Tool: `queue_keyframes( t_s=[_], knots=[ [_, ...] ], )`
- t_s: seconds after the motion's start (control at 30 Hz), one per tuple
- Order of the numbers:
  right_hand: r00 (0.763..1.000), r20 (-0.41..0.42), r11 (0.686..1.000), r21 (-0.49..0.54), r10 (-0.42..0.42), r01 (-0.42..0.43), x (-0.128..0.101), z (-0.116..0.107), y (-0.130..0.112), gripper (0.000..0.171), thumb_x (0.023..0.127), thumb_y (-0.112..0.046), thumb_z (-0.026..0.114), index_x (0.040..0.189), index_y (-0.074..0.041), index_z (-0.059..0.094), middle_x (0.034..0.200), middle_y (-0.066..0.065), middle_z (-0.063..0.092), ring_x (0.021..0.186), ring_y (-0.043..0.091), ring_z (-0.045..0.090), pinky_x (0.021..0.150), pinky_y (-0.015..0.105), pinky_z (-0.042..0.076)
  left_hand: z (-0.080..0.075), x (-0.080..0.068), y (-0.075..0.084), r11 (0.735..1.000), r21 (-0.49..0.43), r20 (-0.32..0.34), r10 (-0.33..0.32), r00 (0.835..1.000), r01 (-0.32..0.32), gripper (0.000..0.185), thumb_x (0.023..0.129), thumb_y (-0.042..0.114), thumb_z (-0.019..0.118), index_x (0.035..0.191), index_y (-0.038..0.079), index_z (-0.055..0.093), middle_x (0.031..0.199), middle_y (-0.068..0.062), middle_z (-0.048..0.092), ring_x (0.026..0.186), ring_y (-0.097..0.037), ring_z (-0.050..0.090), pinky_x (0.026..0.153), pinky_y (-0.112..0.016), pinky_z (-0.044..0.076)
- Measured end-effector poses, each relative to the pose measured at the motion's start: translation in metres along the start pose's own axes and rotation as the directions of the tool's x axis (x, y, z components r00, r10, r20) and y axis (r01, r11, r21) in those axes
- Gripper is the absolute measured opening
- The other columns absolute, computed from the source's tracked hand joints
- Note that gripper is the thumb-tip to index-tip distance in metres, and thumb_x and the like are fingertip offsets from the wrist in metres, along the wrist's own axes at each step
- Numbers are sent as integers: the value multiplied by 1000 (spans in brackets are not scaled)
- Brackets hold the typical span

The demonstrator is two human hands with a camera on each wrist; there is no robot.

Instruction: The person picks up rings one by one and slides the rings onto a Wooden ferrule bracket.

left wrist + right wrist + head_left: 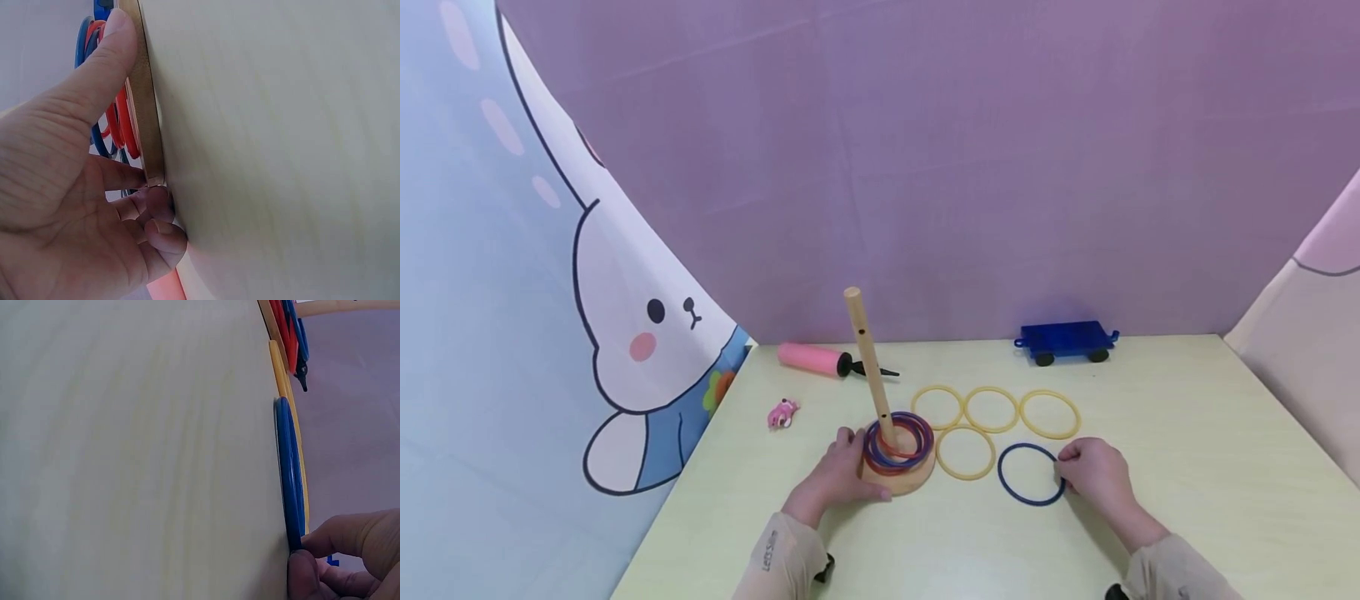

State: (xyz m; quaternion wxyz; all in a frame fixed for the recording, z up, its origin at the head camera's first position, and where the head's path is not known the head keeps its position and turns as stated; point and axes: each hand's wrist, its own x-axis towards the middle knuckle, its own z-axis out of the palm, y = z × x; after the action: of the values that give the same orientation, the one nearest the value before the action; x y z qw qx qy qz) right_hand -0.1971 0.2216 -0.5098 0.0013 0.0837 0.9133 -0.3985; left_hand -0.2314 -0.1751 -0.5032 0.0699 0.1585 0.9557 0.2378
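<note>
A wooden ring-toss stand (871,367) has a round base and a tilted-looking peg. Several red and blue rings (898,442) lie stacked around the peg's foot. My left hand (838,475) grips the near left edge of the base, thumb on one side and fingers on the other, as the left wrist view (75,169) of that hand also shows. My right hand (1097,479) pinches the right side of a blue ring (1032,503) between thumb and fingers. In the right wrist view this blue ring (289,469) lies flat on or very close to the table.
Several yellow rings (966,477) lie flat between the stand and the blue ring and behind them. A pink hand pump (808,358) and a small pink toy (783,413) are at the left. A blue toy wagon (1067,340) stands at the table's back edge.
</note>
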Motion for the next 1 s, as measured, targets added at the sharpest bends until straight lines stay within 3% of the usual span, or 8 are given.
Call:
queue_keyframes(
  t_s=[0.17,0.6,0.83,1.0],
  knots=[
    [1000,14,999,-36,-20,21,0,-1,-2,3,80,-4,70,79,-1,70,68,2,63,62,18,56,56,31,44,-1,-1,1,1000,-1,-1,5,1000,-5,116,63,54,87,151,3,31,131,-22,37,116,-38,45,98,-53,43],
    [997,72,984,178,-23,10,-6,-5,-10,13,84,-4,69,91,6,71,76,6,67,61,16,60,56,29,54,-2,-1,3,1000,-12,0,3,1000,-3,115,63,52,88,151,3,31,132,-23,37,116,-40,45,98,-55,42],
    [989,144,933,360,-29,-25,-10,-11,-27,20,88,-2,66,101,13,66,86,16,67,67,19,63,62,32,57,-1,1,1,1000,-14,1,7,1000,-7,116,63,53,87,151,4,31,131,-23,37,116,-39,45,98,-54,42],
    [984,166,902,432,-68,-10,-13,-16,-41,23,89,-2,67,104,15,64,85,14,68,68,20,63,63,32,57,0,2,-1,1000,-9,0,12,1000,-12,116,63,54,87,151,3,31,129,-22,38,113,-37,46,97,-53,43]
  ],
)
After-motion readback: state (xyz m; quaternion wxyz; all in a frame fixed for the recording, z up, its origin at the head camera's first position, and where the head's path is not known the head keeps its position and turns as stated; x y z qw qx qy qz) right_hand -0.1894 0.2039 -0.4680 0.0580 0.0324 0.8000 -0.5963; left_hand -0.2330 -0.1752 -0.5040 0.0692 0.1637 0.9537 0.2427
